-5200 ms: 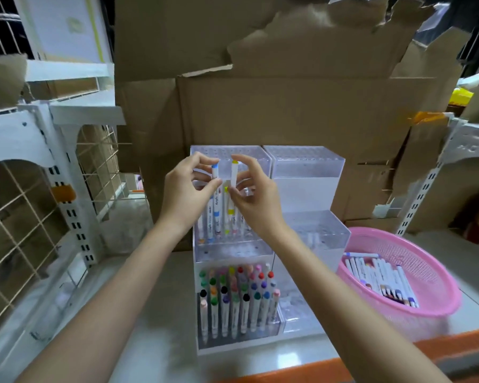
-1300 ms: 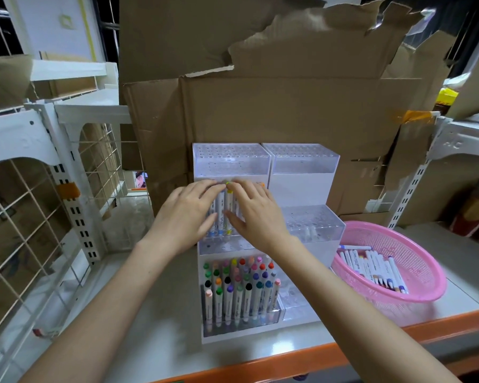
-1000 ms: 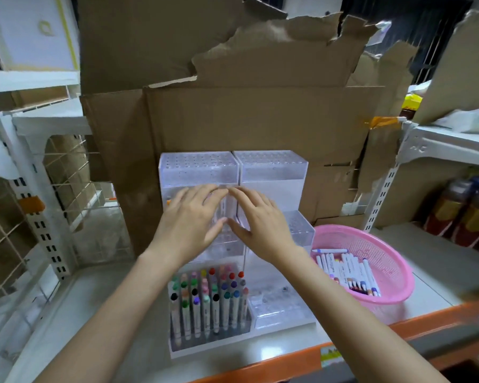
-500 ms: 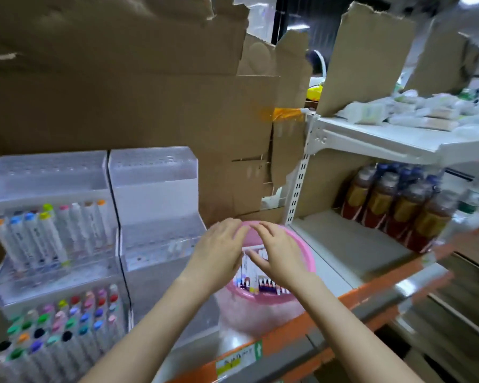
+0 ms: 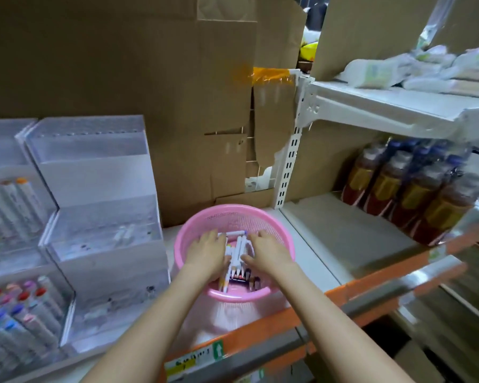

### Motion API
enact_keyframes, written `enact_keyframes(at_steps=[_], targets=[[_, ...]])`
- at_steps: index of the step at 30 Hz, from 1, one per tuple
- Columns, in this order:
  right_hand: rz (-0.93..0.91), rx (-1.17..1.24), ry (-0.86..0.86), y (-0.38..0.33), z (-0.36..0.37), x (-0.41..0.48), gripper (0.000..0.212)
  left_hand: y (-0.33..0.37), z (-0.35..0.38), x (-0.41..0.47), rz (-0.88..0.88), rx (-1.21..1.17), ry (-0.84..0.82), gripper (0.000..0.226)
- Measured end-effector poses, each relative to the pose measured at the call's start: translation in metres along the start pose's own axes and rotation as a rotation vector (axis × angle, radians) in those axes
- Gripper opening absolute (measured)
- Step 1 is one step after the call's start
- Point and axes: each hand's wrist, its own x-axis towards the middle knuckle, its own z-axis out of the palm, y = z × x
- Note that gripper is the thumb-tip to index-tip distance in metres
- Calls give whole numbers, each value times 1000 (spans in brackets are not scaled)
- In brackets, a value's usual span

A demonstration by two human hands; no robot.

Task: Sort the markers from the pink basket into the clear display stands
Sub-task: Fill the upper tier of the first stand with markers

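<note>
The pink basket (image 5: 234, 295) sits on the shelf near the front edge, with several white markers (image 5: 239, 248) lying in it. Both my hands are inside it, palms down. My left hand (image 5: 206, 254) rests on the markers at the left, and my right hand (image 5: 268, 251) rests on them at the right, with a bunch of markers between the two thumbs. The fingers look fairly straight, and no marker is lifted. Left of the basket stand two clear display stands. The left stand (image 5: 9, 172) holds rows of coloured markers, while the right stand (image 5: 94, 186) looks nearly empty.
Brown cardboard (image 5: 122, 64) backs the shelf. A white shelf upright (image 5: 288, 161) stands just right of the basket. Beyond it are wrapped brown bottles (image 5: 415, 194), with white packets (image 5: 426, 70) on the shelf above. An orange shelf edge (image 5: 260, 335) runs along the front.
Both hands left the markers in the left stand and moved right and down into the pink basket. They now lie on its markers. The view swung right with them.
</note>
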Motion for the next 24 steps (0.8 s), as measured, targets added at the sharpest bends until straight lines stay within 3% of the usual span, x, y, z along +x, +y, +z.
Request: enact_keyframes(at_steps=[4, 9, 15, 21, 24], targets=[[49, 47, -15, 2, 1, 11, 47, 2, 5, 8, -9, 37, -47, 47], [87, 34, 20, 4, 6, 13, 31, 7, 1, 6, 4, 75, 103, 34], [68, 189, 14, 6, 2, 12, 11, 7, 3, 6, 20, -91, 78, 25], [41, 292, -5, 7, 0, 8, 44, 7, -1, 5, -61, -286, 76, 12], [9, 336, 10, 7, -2, 7, 52, 7, -3, 5, -84, -460, 73, 35]])
